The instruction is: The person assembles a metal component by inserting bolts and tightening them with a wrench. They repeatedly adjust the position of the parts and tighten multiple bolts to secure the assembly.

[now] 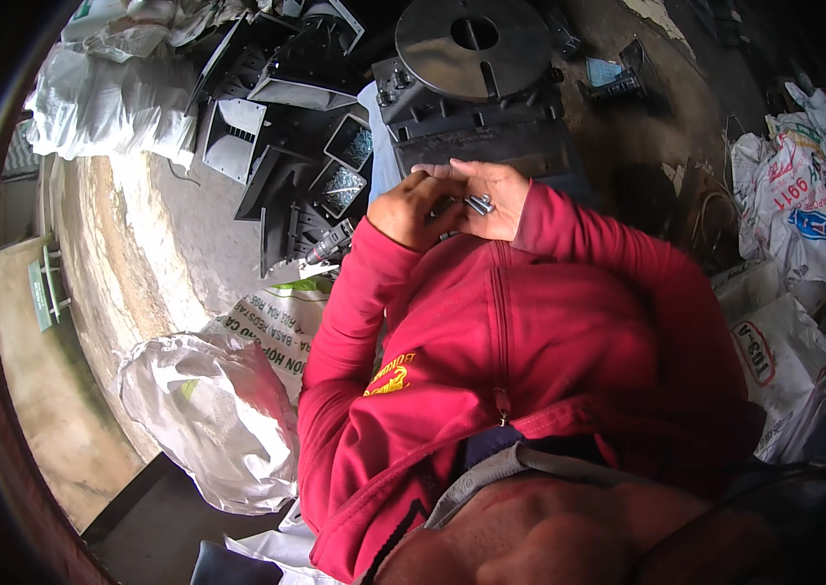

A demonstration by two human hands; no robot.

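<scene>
Right hand (502, 200) is turned palm up and loosely cupped, well short of a fist, with a few small metal screws (479, 205) resting on it. Left hand (407, 212) curls over from the other side, fingers bent down toward that palm; its fingertips are hidden, so I cannot tell whether it pinches a screw of its own.

As for progress, I judge that a handful has been gathered and is being sorted or picked over. No screw can be seen set into a part, and how much is left cannot be told.

The screws lie directly on the right palm, between its wrist and the left hand's bent fingers, apart from the left hand's visible knuckles.

To the left of the hands, an upper tray (335, 134) and a lower tray (318, 179) hold plenty of loose small hardware. A power tool (332, 242) lies below them, near the left sleeve. Beyond the hands stands a dark metal base (476, 146) topped by a round disc (432, 58) with a central hole. Farther out, white sacks (223, 419) lie on both sides.
</scene>
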